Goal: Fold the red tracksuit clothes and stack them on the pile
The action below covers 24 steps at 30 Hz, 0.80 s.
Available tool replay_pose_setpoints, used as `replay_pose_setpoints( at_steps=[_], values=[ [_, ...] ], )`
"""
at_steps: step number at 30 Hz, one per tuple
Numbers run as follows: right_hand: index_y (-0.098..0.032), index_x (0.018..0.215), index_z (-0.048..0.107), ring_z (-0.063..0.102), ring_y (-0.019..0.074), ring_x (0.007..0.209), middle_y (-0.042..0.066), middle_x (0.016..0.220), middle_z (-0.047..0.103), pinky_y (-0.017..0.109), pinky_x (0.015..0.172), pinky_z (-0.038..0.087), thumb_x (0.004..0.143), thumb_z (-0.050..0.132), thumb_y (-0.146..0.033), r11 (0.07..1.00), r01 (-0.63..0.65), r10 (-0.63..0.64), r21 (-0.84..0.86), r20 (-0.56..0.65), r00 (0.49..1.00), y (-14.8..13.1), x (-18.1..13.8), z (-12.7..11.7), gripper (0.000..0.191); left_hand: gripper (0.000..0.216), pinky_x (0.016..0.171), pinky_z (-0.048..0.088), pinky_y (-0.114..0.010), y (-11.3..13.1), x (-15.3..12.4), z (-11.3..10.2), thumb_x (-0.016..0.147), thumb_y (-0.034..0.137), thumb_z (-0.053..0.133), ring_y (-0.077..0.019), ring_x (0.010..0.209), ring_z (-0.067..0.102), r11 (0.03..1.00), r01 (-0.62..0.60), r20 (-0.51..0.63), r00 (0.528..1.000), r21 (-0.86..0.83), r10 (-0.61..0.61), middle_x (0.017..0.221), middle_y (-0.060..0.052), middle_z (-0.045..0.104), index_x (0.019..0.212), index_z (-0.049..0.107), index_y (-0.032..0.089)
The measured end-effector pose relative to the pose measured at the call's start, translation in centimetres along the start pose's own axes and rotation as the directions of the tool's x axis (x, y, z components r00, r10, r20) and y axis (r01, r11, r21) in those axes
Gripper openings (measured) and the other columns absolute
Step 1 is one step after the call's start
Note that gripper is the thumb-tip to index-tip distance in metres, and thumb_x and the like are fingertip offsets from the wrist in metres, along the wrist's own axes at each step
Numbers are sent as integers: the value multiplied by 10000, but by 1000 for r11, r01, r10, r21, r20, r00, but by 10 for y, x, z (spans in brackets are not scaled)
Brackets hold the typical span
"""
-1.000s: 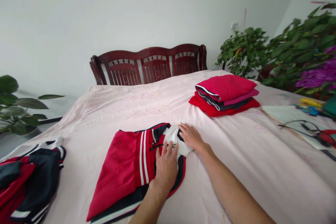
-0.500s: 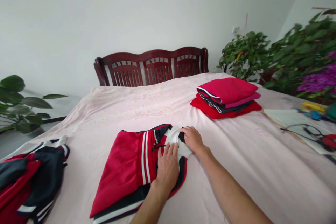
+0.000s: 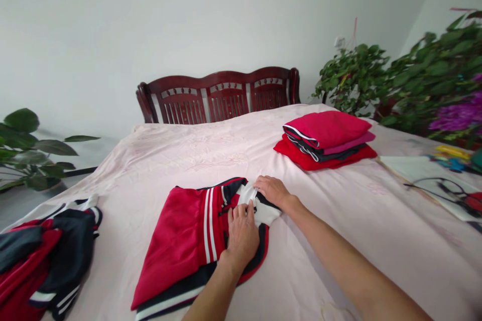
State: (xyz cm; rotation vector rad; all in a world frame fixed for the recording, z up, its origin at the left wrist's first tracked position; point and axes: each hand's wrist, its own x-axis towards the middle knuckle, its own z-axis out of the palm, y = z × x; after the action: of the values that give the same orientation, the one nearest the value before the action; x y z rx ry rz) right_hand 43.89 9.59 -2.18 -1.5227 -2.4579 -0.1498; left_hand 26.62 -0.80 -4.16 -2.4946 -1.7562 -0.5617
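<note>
A red jacket (image 3: 181,241) with white and black stripes lies partly folded on the pink bedsheet (image 3: 211,155) in front of me. My left hand (image 3: 243,233) rests palm down on its right part, fingers curled at the white collar (image 3: 263,212). My right hand (image 3: 271,189) sits at the collar's far edge, fingers bent and pinching the white fabric. The two hands almost touch at the collar.
A stack of folded red and dark clothes (image 3: 326,139) lies at the back right of the bed. A heap of unfolded red and navy garments (image 3: 41,261) sits at the left edge. Wooden headboard (image 3: 218,94) behind, plants (image 3: 414,75) at right, papers and cables (image 3: 433,180) nearby.
My right hand's fingers went from flat to curled, taking hold of the white collar. My left hand's fingers drew in toward the collar. The view shifted slightly.
</note>
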Motion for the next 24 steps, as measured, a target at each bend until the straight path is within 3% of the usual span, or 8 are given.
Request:
replay_pose_setpoints(
  at_steps=[8, 14, 22, 24],
  values=[
    [-188, 1014, 679, 597, 203, 1004, 94, 1092, 651, 274, 808, 458, 970, 418, -194, 997, 33, -31, -67, 22, 999, -2, -1, -2, 265, 639, 1050, 329, -419, -2, 3, 1, 764, 43, 501, -251, 1057, 509, 999, 16, -12, 1000, -45, -17, 1175, -89, 562, 1382, 490, 208],
    [-153, 1046, 628, 623, 192, 893, 113, 1110, 628, 273, 698, 451, 976, 383, -184, 995, 11, -8, -101, 26, 1000, -1, -4, -4, 256, 571, 1045, 326, -416, 0, 3, -1, 750, 23, 500, -244, 1050, 510, 992, 51, -16, 998, -116, -54, 1145, -74, 572, 1278, 562, 233],
    [-170, 1001, 613, 578, 199, 973, 86, 1033, 644, 314, 856, 401, 931, 428, -133, 984, 147, -140, -105, 74, 987, 6, -15, -12, 201, 489, 1086, 303, -436, 2, 3, -7, 746, 30, 502, -249, 1147, 505, 985, 36, -4, 999, -167, -37, 1221, -71, 584, 1190, 576, 220],
    [-177, 964, 627, 582, 197, 963, 78, 1018, 660, 317, 861, 391, 897, 456, -112, 992, 110, -106, -54, 68, 992, 5, -14, -16, 195, 465, 1104, 292, -453, 2, 3, -6, 757, 33, 492, -249, 1178, 502, 984, 30, -7, 999, -174, -32, 1206, -63, 608, 1172, 578, 223]
  ],
)
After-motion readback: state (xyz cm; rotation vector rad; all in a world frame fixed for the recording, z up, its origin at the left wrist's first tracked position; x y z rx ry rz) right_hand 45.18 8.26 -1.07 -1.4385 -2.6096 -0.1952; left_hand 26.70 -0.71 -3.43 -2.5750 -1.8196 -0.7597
